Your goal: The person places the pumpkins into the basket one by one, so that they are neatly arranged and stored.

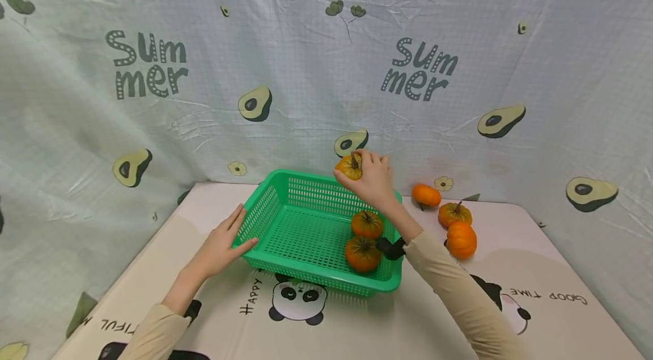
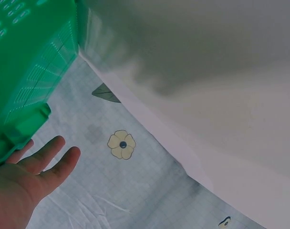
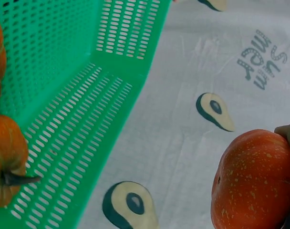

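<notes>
A green plastic basket [image 1: 306, 278] stands on the table, with two small pumpkins, a rear pumpkin [image 1: 367, 224] and a front pumpkin [image 1: 363, 254], in its right part. Above its back right rim, my right hand [image 1: 374, 181] grips another small pumpkin [image 1: 350, 166] between thumb and fingers; the right wrist view shows this held pumpkin [image 3: 253, 181] from its orange underside. My left hand [image 1: 219, 246] is at the basket's left rim, thumb and fingers spread. In the left wrist view, the left hand's fingers [image 2: 56, 167] extend fairly straight beside the basket wall.
Right of the basket, a pumpkin [image 1: 426, 195] lies on its side near the back edge. Close by are an upright pumpkin [image 1: 456, 214] and an orange pumpkin [image 1: 461, 240], touching or nearly so. A printed cloth [image 1: 306, 65] hangs behind the table [image 1: 423, 314].
</notes>
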`<state>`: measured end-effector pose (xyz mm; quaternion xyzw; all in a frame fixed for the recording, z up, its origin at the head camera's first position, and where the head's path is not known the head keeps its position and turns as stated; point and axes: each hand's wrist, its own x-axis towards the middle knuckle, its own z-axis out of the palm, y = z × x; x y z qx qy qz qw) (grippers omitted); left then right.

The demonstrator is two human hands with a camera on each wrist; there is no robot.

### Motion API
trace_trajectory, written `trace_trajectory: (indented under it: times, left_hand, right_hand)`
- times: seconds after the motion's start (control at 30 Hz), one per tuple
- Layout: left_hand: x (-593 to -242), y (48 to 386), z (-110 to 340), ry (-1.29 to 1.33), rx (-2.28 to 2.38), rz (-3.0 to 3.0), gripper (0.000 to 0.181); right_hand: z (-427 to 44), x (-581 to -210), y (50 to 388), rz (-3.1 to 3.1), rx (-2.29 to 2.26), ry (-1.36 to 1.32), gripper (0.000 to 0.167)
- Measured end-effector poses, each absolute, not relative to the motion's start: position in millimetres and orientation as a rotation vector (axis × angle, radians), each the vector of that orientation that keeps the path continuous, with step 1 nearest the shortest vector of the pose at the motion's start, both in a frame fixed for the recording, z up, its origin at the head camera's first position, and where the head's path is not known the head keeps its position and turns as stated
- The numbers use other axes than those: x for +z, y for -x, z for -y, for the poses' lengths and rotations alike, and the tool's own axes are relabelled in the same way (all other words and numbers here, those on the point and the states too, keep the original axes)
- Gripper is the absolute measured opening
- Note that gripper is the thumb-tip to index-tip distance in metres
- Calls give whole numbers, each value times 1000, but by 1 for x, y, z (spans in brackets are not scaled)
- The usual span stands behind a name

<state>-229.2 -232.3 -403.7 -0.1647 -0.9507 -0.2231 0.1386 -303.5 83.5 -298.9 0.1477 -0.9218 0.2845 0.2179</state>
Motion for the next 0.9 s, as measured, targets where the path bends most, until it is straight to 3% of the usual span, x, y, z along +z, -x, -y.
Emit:
trace_trajectory:
  times: [0.9]
  left_hand:
    - [-404,230,233,464,-675,2765,77]
  right_hand:
    - [-51,-361,340,2819,678,-355,67]
